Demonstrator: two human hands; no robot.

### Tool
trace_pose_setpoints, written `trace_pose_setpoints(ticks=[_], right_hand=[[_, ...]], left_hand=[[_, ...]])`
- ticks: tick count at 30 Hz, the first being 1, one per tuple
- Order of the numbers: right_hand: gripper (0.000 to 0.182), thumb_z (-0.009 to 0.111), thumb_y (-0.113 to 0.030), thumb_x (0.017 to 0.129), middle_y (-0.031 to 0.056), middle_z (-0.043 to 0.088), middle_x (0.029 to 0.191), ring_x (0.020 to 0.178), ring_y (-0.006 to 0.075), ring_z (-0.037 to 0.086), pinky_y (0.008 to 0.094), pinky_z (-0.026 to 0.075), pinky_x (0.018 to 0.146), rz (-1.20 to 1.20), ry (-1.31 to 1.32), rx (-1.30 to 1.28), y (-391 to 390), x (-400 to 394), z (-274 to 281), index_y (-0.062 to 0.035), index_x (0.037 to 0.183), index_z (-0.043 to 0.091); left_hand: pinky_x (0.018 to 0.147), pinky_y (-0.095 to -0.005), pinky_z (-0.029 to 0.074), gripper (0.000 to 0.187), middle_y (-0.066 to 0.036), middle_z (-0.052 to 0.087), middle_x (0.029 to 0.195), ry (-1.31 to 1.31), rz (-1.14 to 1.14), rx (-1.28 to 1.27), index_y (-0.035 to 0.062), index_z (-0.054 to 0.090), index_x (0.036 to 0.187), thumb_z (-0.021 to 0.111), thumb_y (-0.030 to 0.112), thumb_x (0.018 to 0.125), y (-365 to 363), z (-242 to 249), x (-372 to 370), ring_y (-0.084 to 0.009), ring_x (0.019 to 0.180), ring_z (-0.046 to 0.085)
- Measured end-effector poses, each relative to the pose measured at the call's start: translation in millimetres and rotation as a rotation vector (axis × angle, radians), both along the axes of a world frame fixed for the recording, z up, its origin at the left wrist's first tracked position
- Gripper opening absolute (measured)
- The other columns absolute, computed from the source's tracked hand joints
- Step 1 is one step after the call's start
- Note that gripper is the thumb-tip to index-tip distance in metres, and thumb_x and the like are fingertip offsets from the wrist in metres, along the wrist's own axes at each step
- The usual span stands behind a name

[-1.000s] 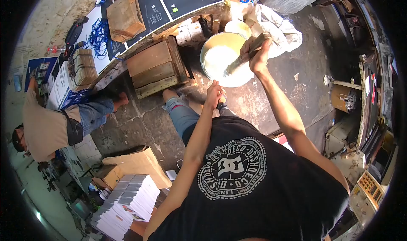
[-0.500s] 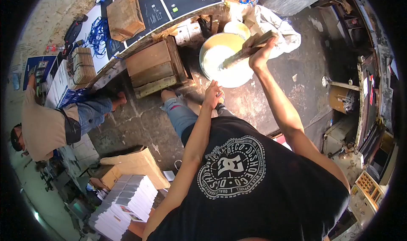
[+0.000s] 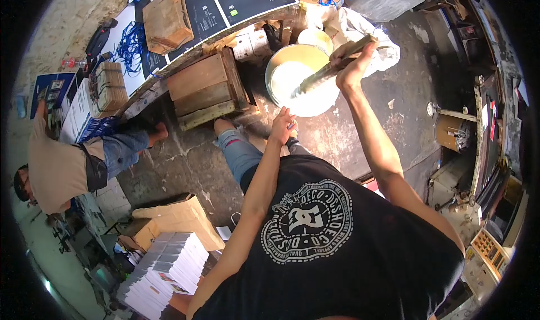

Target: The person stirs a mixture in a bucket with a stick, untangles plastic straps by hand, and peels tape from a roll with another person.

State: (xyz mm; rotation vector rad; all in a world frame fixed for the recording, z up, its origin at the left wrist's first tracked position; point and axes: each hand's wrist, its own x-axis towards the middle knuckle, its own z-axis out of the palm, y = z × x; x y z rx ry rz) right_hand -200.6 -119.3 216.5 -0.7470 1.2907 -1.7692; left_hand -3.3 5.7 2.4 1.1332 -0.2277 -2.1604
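A round tub (image 3: 272, 67) stands on the floor in front of me, with bright white material (image 3: 289, 78) inside, its detail washed out by glare. My right hand (image 3: 353, 72) grips the upper part of a thick wooden stick (image 3: 320, 78) that slants down to the left, its lower end in the white material. My left hand (image 3: 283, 126) is at the tub's near rim, fingers curled together; whether something is between them is too small to tell.
A wooden box (image 3: 199, 86) stands left of the tub, below a worktable with a wooden block (image 3: 166, 22) and blue straps (image 3: 130, 47). A white sack (image 3: 385, 47) lies behind. Another person (image 3: 62, 174) is at far left. Paper stacks (image 3: 169, 264) sit lower left.
The stick has shifted slightly to the right and turned a little, with my right hand on it. My left hand has hardly moved.
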Motion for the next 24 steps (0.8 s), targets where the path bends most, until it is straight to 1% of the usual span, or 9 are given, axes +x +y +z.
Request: trace_pose_setpoints(ticks=[1,4,5,8,12,16,19,22,24], right_hand=[[0.076,0.03,-0.08,0.079,0.0066,0.048,0.048,0.037,0.0139,0.046,0.0245,0.033,0.035,-0.072,-0.065,-0.074,-1.9,3.3,-0.5,-0.0065,0.063,0.045],[0.077,0.03,-0.08,0.079,0.0065,0.048,0.048,0.036,0.0144,0.045,0.0251,0.033,0.034,0.064,0.023,-0.111,7.9,7.6,-21.0,-0.0059,0.065,0.046],[0.078,0.029,-0.081,0.079,0.0065,0.048,0.048,0.037,0.0146,0.045,0.0258,0.034,0.035,0.078,0.079,0.018,7.4,4.8,-27.3,-0.0055,0.065,0.046],[0.08,0.028,-0.081,0.078,0.0061,0.048,0.047,0.036,0.0144,0.045,0.0259,0.034,0.035,0.033,0.101,0.046,3.6,6.5,3.0,-0.0051,0.062,0.046],[0.081,0.025,-0.081,0.079,0.0059,0.045,0.045,0.038,0.0144,0.046,0.0258,0.034,0.037,0.023,0.037,-0.167,3.2,9.3,-7.5,-0.0052,0.056,0.044],[0.082,0.024,-0.081,0.079,0.0059,0.046,0.045,0.038,0.014,0.046,0.0252,0.032,0.036,0.057,0.144,0.032,3.4,8.9,-9.3,-0.005,0.058,0.045],[0.081,0.024,-0.081,0.079,0.0058,0.046,0.045,0.038,0.0137,0.045,0.0251,0.032,0.036,-0.031,0.033,-0.037,-3.0,4.7,6.6,-0.0055,0.057,0.045],[0.087,0.022,-0.09,0.07,0.0064,0.042,0.045,0.039,0.0174,0.041,0.0293,0.032,0.039,0.002,0.119,-0.038,3.1,13.5,-1.2,-0.0069,0.054,0.041],[0.084,0.023,-0.087,0.072,0.006,0.042,0.045,0.039,0.0159,0.042,0.0285,0.032,0.038,0.031,0.137,0.066,7.3,19.3,-1.6,-0.0067,0.056,0.042]], left_hand=[[0.097,-0.0425,0.035,0.083,-0.007,0.016,0.153,0.011,0.004,-0.007,0.0093,0.008,0.148,0.047,0.002,0.075,-0.4,-0.9,-0.8,-0.0288,0.132,0.033],[0.098,-0.0422,0.034,0.084,-0.008,0.015,0.154,-0.039,-0.033,-0.043,0.009,0.007,0.148,0.045,0.001,0.074,-0.8,-0.3,-3.0,-0.0289,0.133,0.032],[0.098,-0.0421,0.034,0.084,-0.008,0.015,0.154,-0.036,-0.032,-0.045,0.0089,0.007,0.148,0.045,0.001,0.074,-0.8,0.1,-2.9,-0.0291,0.133,0.032],[0.098,-0.0421,0.034,0.084,-0.008,0.014,0.154,-0.027,-0.023,-0.043,0.0088,0.007,0.148,0.044,0.0,0.073,-1.4,-0.1,-1.4,-0.0296,0.134,0.031],[0.104,-0.0407,0.029,0.088,-0.006,0.011,0.155,0.008,-0.035,-0.011,0.0092,0.004,0.148,0.046,0.0,0.071,-3.2,7.4,-2.8,-0.0283,0.136,0.025],[0.106,-0.0399,0.027,0.09,-0.005,0.009,0.155,0.016,-0.028,0.001,0.0095,0.003,0.148,0.046,0.0,0.07,-3.2,10.3,-1.2,-0.0269,0.137,0.023],[0.1,-0.0416,0.033,0.084,-0.007,0.013,0.154,-0.004,-0.018,-0.035,0.0105,0.007,0.148,0.045,-0.001,0.074,-2.1,5.9,-2.1,-0.0298,0.135,0.029],[0.101,-0.041,0.032,0.085,-0.007,0.012,0.154,0.004,-0.015,-0.024,0.0106,0.007,0.148,0.045,-0.002,0.074,-2.1,3.1,-2.8,-0.0296,0.135,0.028],[0.101,-0.0409,0.031,0.085,-0.007,0.011,0.155,0.018,-0.002,-0.021,0.0103,0.007,0.148,0.045,-0.002,0.074,-2.0,3.2,-0.6,-0.0294,0.136,0.027]])
